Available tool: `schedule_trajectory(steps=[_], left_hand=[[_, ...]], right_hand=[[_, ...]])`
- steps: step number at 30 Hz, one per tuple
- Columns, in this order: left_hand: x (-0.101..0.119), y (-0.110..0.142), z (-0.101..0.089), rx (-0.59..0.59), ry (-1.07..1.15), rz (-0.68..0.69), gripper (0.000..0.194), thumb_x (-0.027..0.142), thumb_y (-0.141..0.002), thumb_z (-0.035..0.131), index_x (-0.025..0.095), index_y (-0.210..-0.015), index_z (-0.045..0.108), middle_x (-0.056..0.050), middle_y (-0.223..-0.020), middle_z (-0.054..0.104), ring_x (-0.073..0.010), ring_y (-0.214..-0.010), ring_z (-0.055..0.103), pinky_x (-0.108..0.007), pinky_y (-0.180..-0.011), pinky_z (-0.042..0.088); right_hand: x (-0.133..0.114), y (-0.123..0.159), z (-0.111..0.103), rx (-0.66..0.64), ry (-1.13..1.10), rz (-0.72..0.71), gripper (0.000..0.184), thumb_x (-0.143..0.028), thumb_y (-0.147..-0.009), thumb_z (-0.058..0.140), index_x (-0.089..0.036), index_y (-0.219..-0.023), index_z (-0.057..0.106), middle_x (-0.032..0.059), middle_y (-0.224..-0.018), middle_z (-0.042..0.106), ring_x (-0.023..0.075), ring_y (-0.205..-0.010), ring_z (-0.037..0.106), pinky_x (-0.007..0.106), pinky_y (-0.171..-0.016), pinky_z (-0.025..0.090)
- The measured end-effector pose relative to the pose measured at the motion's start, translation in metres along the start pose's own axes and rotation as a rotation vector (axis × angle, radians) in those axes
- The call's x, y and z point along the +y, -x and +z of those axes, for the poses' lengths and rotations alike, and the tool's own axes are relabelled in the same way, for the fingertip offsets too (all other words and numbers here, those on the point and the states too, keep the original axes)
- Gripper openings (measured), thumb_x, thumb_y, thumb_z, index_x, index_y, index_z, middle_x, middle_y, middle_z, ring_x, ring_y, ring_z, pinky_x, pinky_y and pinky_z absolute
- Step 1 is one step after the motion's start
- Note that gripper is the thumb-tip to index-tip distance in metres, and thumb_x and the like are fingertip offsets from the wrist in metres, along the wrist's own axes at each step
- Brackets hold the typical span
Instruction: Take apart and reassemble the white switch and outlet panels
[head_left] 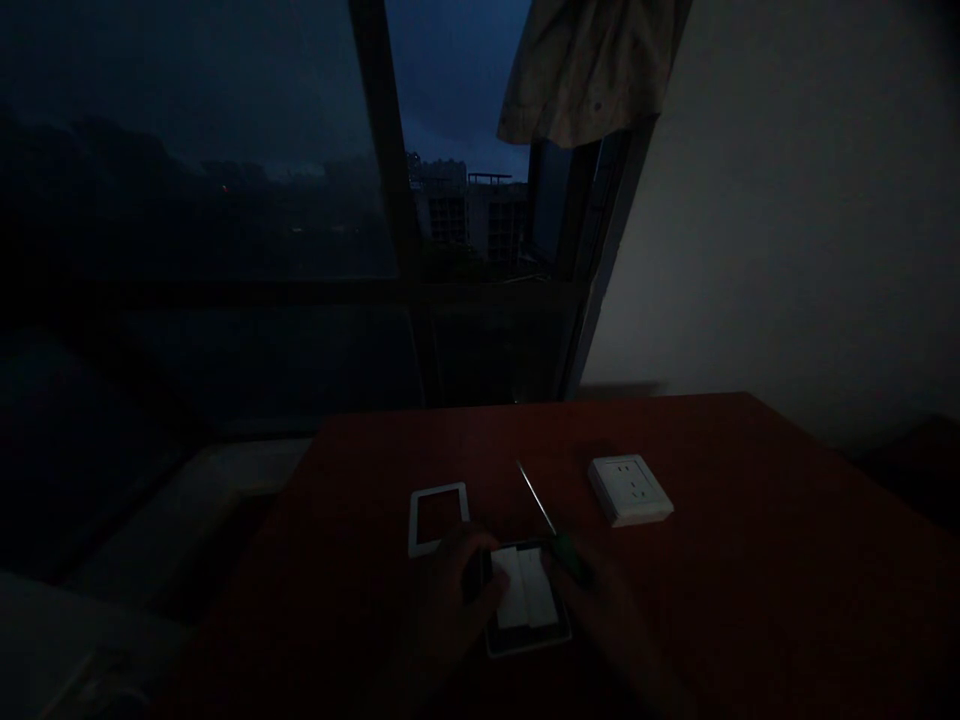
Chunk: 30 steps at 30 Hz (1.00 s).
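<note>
Switch unit (529,592) sits grasped between left fingers (489,597) and right fingers (559,583), the latter also clasping a screwdriver (570,557), apparently keeping it handy.

Your screwdriver (552,526) has a green handle (573,562) and silvery shaft (536,497); your switch (525,600) shows 2 white rockers (538,590) in a dark surround (517,637) with a pale rim (529,648). You see a white frame (413,525), a white socket (646,498) with dark slots (633,485), a reddish-brown table (727,480), a grey wall (787,220), a beige curtain (592,70) and a dark-blue sky (457,60)
</note>
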<state>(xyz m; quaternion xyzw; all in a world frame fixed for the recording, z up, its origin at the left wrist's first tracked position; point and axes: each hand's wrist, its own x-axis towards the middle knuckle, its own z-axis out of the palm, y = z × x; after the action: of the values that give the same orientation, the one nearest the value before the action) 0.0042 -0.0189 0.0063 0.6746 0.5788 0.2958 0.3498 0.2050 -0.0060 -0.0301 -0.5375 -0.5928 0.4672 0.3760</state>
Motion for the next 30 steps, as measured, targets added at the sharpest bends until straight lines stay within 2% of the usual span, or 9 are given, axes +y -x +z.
schedule_trajectory(steps=[9, 18, 23, 25, 30], left_hand=[[0.003, 0.001, 0.003, -0.024, 0.221, -0.128, 0.016, 0.035, -0.086, 0.052, 0.023, -0.094, 0.059, -0.001, -0.09, 0.065, -0.0199, -0.087, 0.06, -0.028, -0.075, 0.045], [0.001, -0.001, 0.003, -0.033, 0.286, -0.138, 0.022, 0.038, -0.086, 0.052, 0.022, -0.095, 0.063, -0.001, -0.093, 0.068, -0.0209, -0.09, 0.062, -0.029, -0.078, 0.046], [0.003, 0.0, 0.004, -0.036, 0.228, -0.151, 0.02, 0.036, -0.085, 0.053, 0.022, -0.094, 0.063, -0.001, -0.092, 0.067, -0.0213, -0.09, 0.062, -0.03, -0.079, 0.045], [0.002, 0.0, 0.006, -0.023, 0.182, -0.118, 0.018, 0.034, -0.086, 0.052, 0.023, -0.094, 0.062, -0.001, -0.092, 0.066, -0.0207, -0.089, 0.061, -0.03, -0.078, 0.045], [-0.003, 0.0, 0.012, 0.064, 0.034, 0.065, 0.013, 0.027, -0.088, 0.051, 0.024, -0.095, 0.061, -0.003, -0.098, 0.059, -0.0194, -0.09, 0.057, -0.029, -0.079, 0.044]], right_hand=[[-0.002, 0.0, 0.001, -0.017, 0.05, 0.008, 0.032, -0.049, -0.083, 0.055, -0.018, -0.088, 0.065, 0.0028, -0.084, 0.068, 0.0192, -0.076, 0.061, 0.025, -0.066, 0.047], [0.001, 0.0, 0.002, -0.033, 0.057, 0.011, 0.033, -0.049, -0.085, 0.052, -0.018, -0.091, 0.063, 0.0033, -0.086, 0.066, 0.0183, -0.076, 0.06, 0.025, -0.066, 0.047], [0.003, -0.001, 0.001, -0.02, 0.079, 0.015, 0.031, -0.048, -0.085, 0.053, -0.018, -0.088, 0.063, 0.0033, -0.084, 0.066, 0.0189, -0.077, 0.06, 0.025, -0.066, 0.046], [0.004, -0.001, 0.002, -0.012, 0.088, -0.001, 0.03, -0.047, -0.084, 0.053, -0.019, -0.087, 0.063, 0.0031, -0.084, 0.066, 0.0187, -0.077, 0.06, 0.025, -0.067, 0.046], [0.001, -0.001, 0.001, 0.003, 0.101, -0.001, 0.028, -0.045, -0.084, 0.053, -0.018, -0.087, 0.062, 0.0022, -0.081, 0.065, 0.0176, -0.073, 0.058, 0.024, -0.065, 0.045]])
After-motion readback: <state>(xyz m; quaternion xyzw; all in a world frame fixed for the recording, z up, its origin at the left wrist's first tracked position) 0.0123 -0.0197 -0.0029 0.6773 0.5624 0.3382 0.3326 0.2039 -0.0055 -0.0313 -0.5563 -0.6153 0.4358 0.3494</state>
